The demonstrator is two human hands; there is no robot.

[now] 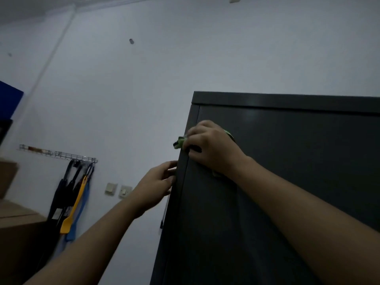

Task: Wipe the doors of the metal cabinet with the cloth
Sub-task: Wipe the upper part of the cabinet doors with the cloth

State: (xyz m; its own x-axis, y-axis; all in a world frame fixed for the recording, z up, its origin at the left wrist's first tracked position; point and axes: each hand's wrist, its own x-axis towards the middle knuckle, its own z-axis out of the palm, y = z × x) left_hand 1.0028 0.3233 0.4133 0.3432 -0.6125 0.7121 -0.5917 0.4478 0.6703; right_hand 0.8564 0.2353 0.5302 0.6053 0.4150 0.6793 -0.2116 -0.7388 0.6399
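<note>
The green cloth [179, 142] is bunched under the right hand [207, 147], whose fingers curl over it and press it against the upper left corner of the dark metal cabinet door [287, 161]. A tuft pokes past the door's left edge. From this grip nearly all of the panel lies rightward and downward, its long axis vertical, so the right hand looks best placed to sweep it. The left hand [156, 182] lays relaxed fingers against the cabinet's side [174, 212], probably steadying it, with a pale wall [144, 89] behind.
</note>
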